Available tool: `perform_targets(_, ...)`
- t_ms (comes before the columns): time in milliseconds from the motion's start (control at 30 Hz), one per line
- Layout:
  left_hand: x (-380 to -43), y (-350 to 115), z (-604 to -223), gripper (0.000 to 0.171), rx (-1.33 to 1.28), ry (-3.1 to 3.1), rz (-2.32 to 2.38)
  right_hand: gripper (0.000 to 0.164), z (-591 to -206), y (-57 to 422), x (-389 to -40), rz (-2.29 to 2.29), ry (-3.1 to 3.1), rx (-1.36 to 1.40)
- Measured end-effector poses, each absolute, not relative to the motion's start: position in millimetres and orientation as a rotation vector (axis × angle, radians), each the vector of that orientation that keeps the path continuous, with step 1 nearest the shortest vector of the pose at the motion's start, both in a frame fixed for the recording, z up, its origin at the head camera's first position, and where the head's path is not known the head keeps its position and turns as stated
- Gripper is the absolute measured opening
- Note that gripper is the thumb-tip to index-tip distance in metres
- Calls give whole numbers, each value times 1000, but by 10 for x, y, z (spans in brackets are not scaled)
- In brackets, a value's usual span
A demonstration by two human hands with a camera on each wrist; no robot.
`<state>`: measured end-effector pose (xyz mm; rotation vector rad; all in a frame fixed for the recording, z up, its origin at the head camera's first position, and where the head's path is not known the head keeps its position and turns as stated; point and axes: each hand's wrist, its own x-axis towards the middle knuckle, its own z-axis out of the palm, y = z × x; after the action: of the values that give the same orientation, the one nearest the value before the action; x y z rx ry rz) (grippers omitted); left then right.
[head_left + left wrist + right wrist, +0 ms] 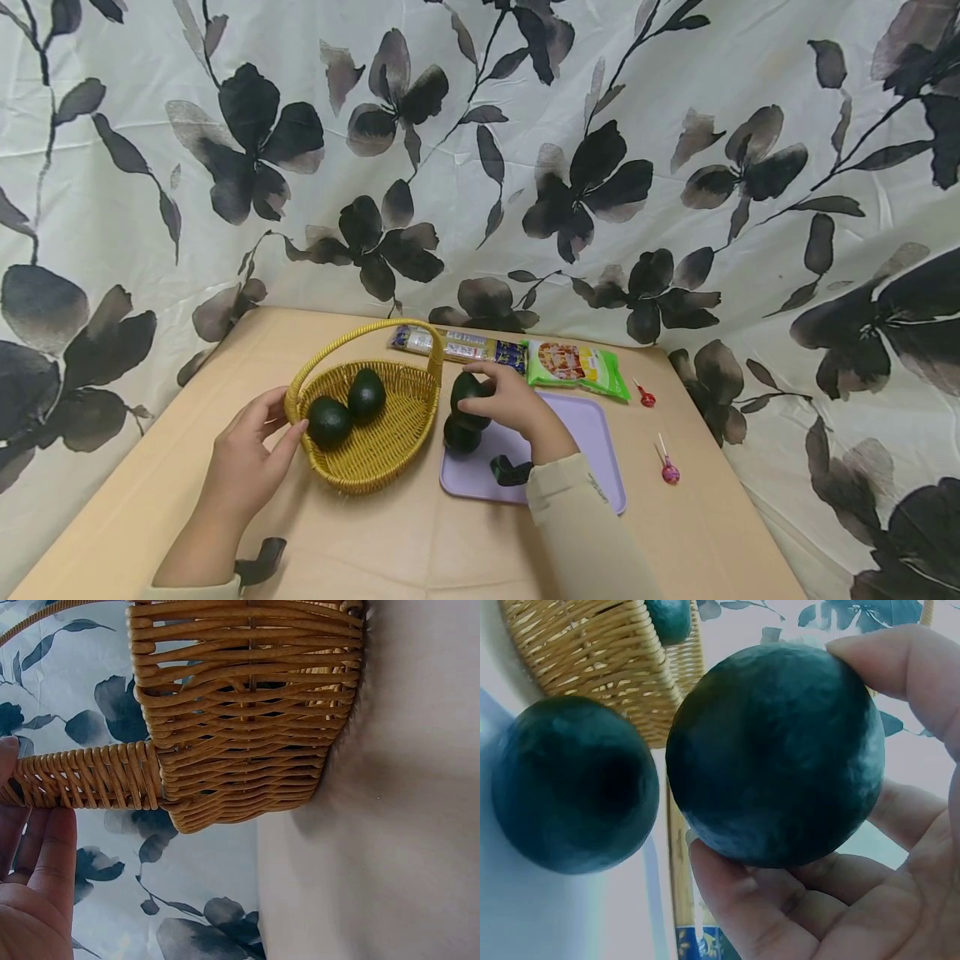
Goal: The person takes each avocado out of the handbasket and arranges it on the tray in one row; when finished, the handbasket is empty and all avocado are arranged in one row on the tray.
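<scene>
My right hand (517, 408) grips a dark green avocado (776, 754), thumb on one side and fingers on the other, over the left part of a lilac tray (588, 442). A second avocado (574, 784) sits on that tray, just below the held one in the head view. To the left stands a yellow woven basket (401, 417) with a tall arched handle. Two more avocados, one nearer (328, 422) and one farther back (367, 395), lie inside it. My left hand (243, 458) holds the base of the basket's handle (90, 776) between thumb and fingers.
Behind the tray lie a long blue-and-gold packet (465, 345) and a green snack bag (576, 368). Two wrapped lollipops, one red (647, 399) and one pink (670, 473), are on the right of the table. A floral cloth (480, 167) hangs along the table's back edge.
</scene>
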<state>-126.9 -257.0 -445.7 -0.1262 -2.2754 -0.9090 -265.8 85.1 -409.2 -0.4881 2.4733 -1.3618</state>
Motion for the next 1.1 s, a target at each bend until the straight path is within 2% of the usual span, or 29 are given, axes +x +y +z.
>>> perform_targets(1100,-1261,-2545,-4435,58,-111,-2288,-908,59,-4426,1211,-2640,-1508,2494,-230)
